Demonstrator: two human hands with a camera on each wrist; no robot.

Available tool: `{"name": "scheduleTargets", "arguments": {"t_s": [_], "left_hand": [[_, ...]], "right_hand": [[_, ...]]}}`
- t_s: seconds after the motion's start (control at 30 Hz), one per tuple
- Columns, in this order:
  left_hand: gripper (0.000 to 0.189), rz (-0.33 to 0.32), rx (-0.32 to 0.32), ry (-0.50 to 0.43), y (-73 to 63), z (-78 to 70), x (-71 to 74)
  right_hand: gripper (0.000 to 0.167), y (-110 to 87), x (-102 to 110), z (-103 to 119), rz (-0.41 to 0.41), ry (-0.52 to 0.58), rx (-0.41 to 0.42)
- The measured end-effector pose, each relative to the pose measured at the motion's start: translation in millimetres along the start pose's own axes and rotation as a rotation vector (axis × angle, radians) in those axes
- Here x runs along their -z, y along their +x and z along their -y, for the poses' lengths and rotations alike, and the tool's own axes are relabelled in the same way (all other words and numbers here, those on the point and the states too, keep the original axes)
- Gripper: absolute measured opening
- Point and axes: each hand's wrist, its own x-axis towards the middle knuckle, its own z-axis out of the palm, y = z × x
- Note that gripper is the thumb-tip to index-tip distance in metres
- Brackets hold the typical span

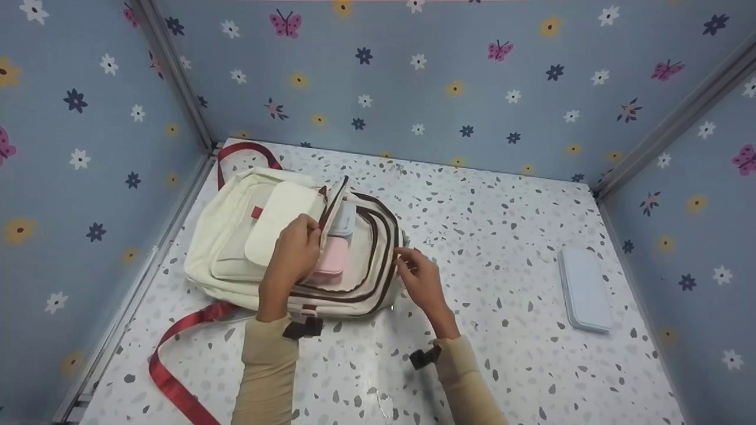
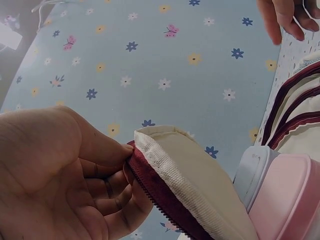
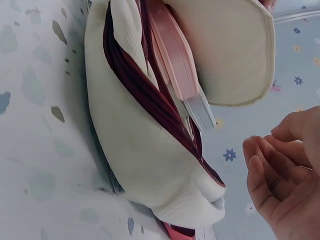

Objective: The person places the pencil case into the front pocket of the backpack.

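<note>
A cream backpack (image 1: 230,189) with dark red zippers lies on the table, its front pocket unzipped. My left hand (image 1: 292,251) pinches the zippered edge of the pocket flap (image 2: 195,175) between thumb and fingers and holds it raised. Inside the pocket, a pink case (image 1: 333,257) and a pale blue case (image 1: 344,221) stick out side by side. Beyond the bag's zippered end hovers my right hand (image 1: 420,277), fingers loosely bent. In the right wrist view that right hand (image 3: 285,175) holds nothing and is apart from the bag.
Another pale blue case (image 1: 585,289) lies at the right of the speckled table (image 1: 484,236). A red strap (image 1: 171,366) trails from the bag toward the front edge; a red loop (image 1: 248,147) sits at the back left. Flower-patterned panels (image 1: 413,88) enclose the table on three sides.
</note>
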Motion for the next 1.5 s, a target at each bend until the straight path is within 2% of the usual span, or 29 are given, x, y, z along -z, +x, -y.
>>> {"name": "scheduleTargets", "arguments": {"t_s": [0.3,0.57,0.93,1.27,1.5], "left_hand": [[0.015,-0.003,-0.002,0.004,-0.8,0.5,1.2],[0.016,0.006,0.008,-0.008,-2.6,2.2,1.6],[0.016,0.009,0.012,0.011,-3.0,3.0,3.7],[0.016,0.007,0.004,0.017,-3.5,4.6,4.3],[0.014,-0.010,-0.027,0.004,-3.3,4.4,3.9]], "right_hand": [[0.025,-6.4,23,-19,-0.100,-0.023,-0.068],[0.030,-16.2,46,-34,-0.143,-0.034,-0.134],[0.040,-29.4,85,-66,-0.253,0.016,-0.162],[0.048,-41.3,118,-86,-0.354,-0.020,-0.266],[0.051,-50.3,140,-101,-0.402,-0.025,-0.331]]}}
